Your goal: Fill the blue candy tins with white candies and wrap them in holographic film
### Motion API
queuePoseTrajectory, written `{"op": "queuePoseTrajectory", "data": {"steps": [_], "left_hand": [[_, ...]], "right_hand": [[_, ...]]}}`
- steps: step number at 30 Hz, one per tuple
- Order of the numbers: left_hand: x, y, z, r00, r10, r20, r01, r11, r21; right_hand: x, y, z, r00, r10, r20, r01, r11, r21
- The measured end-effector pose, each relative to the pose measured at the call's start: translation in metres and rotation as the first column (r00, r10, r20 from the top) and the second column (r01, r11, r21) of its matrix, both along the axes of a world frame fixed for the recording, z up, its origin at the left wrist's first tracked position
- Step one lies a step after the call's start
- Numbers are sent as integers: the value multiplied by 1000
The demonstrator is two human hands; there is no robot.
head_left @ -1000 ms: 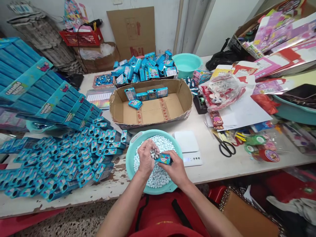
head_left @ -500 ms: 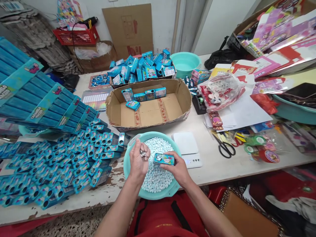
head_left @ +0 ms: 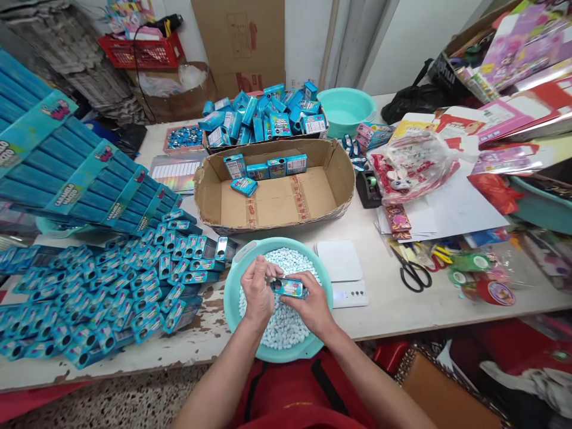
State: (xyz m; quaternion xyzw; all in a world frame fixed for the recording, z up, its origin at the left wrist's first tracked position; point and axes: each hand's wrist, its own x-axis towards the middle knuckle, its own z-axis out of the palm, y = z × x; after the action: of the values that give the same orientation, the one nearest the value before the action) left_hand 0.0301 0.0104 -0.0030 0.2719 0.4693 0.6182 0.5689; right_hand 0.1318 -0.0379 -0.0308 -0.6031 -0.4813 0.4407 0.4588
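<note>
Tabletop [head_left: 384, 298] is being crowded on all sides. At the far left, a spread of open small blue boxes [head_left: 111, 292] is being kept; beyond the hands, a cardboard tray [head_left: 344, 173] holding a few closed ones.

A teal basin [head_left: 232, 298] of pale candies [head_left: 286, 325] is being worked over at the near edge, its near rim seemingly overhanging. A white scale [head_left: 342, 262] is lying just beside it.

One small blue box [head_left: 288, 288] is being gripped above the candies by the right hand [head_left: 313, 307], closed around it. The left hand [head_left: 258, 292] is being held curled narrow at the box's left end; its contents cannot be told.

Risks, as judged:
- Candies are likely to be scattered if the box mouth is missed.
- The basin may be tipped if its near rim is pressed.
</note>
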Motion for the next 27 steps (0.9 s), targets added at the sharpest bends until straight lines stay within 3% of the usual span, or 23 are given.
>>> {"op": "queuePoseTrajectory", "data": {"steps": [7, 11, 14, 17, 18, 20, 21, 23, 25, 27], "left_hand": [[-1, 0, -7, 997, 25, -77, -23, 999, 29], [-2, 8, -3, 1000, 13, 8, -12, 998, -66], [-11, 12, -3, 997, 24, 69, -16, 992, -123], [-33, 7, -10, 982, -93, -162, 74, 990, -118], [-42, 5, -13, 935, -185, -301, 160, 981, -106], [-59, 9, -17, 758, -321, -568, 334, 939, -85], [-67, 18, -18, 671, -335, -661, 385, 920, -76], [-75, 52, -18, 579, -278, -766, 377, 925, -50], [-75, 107, -18, 534, -216, -817, 285, 956, -66], [-67, 171, -22, 442, -211, -872, 157, 975, -156]], "right_hand": [[-2, 3, 0, 1000, 11, 29, -11, 1000, -5], [-1, 6, -2, 1000, 6, 20, -6, 1000, -22], [4, 7, -4, 997, -9, -76, 4, 997, -72], [19, 4, -3, 970, -59, -236, 17, 984, -176], [27, 2, -1, 961, -87, -264, 31, 977, -209], [47, -2, 2, 957, -145, -251, 83, 967, -243], [60, -3, 3, 962, -164, -220, 110, 965, -238], [86, -3, 2, 956, -253, -146, 216, 949, -229], [110, 0, -6, 923, -381, -49, 360, 903, -235], [129, 7, -21, 880, -473, 52, 470, 849, -242]]}}
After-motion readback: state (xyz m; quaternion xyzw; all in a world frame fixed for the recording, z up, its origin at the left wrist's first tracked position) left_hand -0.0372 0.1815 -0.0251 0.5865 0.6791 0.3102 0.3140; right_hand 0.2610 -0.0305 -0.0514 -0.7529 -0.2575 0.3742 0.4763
